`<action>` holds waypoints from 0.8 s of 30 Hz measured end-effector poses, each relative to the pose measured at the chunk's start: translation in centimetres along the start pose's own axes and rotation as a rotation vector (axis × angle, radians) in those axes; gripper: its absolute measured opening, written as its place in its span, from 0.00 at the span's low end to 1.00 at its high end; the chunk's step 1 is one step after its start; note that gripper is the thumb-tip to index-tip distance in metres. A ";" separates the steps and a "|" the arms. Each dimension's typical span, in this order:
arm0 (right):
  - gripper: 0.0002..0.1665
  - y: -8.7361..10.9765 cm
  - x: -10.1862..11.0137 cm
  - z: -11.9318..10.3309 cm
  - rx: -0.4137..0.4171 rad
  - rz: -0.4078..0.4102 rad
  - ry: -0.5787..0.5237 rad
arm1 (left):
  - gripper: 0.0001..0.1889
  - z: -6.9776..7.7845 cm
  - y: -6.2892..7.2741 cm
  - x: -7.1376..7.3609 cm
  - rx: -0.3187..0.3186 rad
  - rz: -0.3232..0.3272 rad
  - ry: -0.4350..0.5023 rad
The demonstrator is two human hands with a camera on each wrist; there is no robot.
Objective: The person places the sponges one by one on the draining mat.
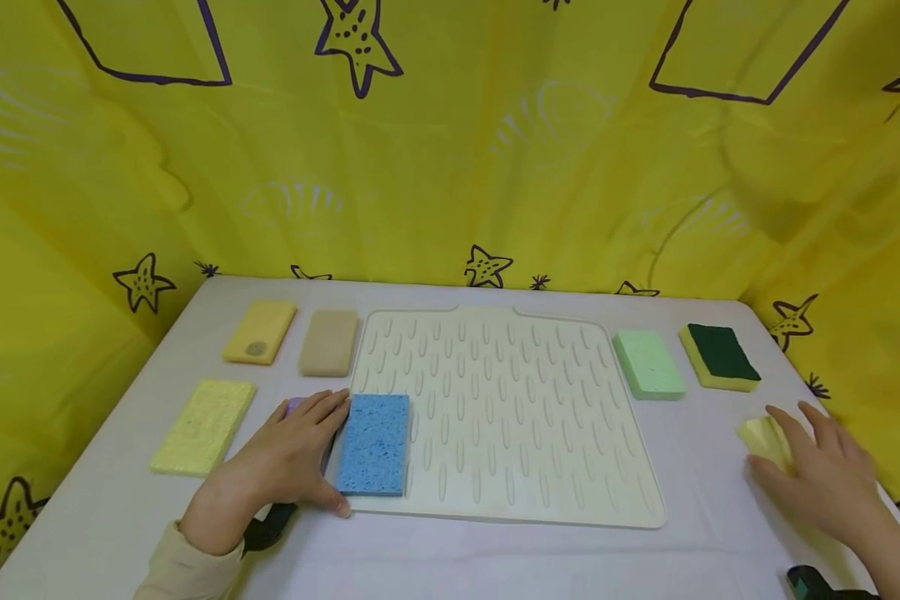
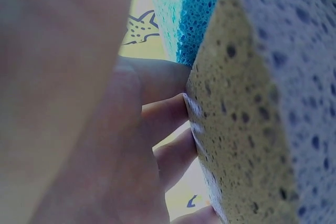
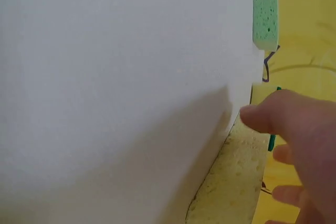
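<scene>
My left hand [image 1: 300,450] spreads palm-down at the left edge of the ribbed white mat [image 1: 536,475], its thumb and fingertips beside the ends of a blue sponge [image 1: 373,446] that lies on the mat. Under this hand is a purple sponge [image 1: 294,405], mostly hidden from above. In the left wrist view the purple sponge [image 2: 315,87] stands close, fingertips at its edge, with the blue sponge [image 2: 197,14] beyond. My right hand [image 1: 825,467] reaches over a pale yellow sponge [image 1: 767,442]. In the right wrist view its thumb overlaps the yellow sponge [image 3: 231,182], and the fingers show past the far edge.
Left of the mat lie a yellow sponge [image 1: 204,427], an orange-yellow sponge [image 1: 265,327] with a round spot, and a beige sponge [image 1: 328,343]. A mint-green sponge [image 1: 648,365] and a green-and-yellow scouring sponge [image 1: 720,354] lie right. A yellow curtain [image 1: 435,167] backs the white table [image 1: 495,562].
</scene>
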State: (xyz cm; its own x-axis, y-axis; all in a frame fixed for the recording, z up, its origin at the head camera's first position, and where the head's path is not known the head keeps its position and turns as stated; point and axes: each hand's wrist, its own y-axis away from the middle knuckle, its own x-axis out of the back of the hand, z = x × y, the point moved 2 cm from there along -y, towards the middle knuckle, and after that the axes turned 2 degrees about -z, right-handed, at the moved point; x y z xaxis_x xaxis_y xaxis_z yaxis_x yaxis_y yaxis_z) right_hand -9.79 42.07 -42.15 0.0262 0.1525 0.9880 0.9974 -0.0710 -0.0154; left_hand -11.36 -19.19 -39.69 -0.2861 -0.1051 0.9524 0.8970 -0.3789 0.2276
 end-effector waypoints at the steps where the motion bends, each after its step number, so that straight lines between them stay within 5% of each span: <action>1: 0.47 -0.1 0.0 0.2 -0.011 -0.011 0.005 | 0.71 0.0 0.0 0.0 -0.001 0.002 0.000; 11: 0.46 -0.9 0.5 0.2 -0.065 -0.202 -0.069 | 0.70 -0.1 0.1 0.0 -0.016 0.019 -0.005; 17: 0.47 -1.1 1.3 -0.5 -0.087 -0.149 -0.021 | 0.70 0.1 0.2 0.1 -0.010 0.010 0.002; 24: 0.53 -1.4 1.4 -0.7 -0.153 -0.189 -0.009 | 0.70 0.1 0.2 0.2 -0.015 0.020 0.001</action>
State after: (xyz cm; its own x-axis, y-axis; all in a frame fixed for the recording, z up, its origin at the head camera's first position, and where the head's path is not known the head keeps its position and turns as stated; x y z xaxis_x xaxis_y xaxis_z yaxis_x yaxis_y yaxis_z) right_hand -11.16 41.72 -40.65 -0.1585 0.1861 0.9697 0.9627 -0.1889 0.1936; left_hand -11.24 -19.20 -39.46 -0.2684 -0.1139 0.9565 0.8975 -0.3902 0.2054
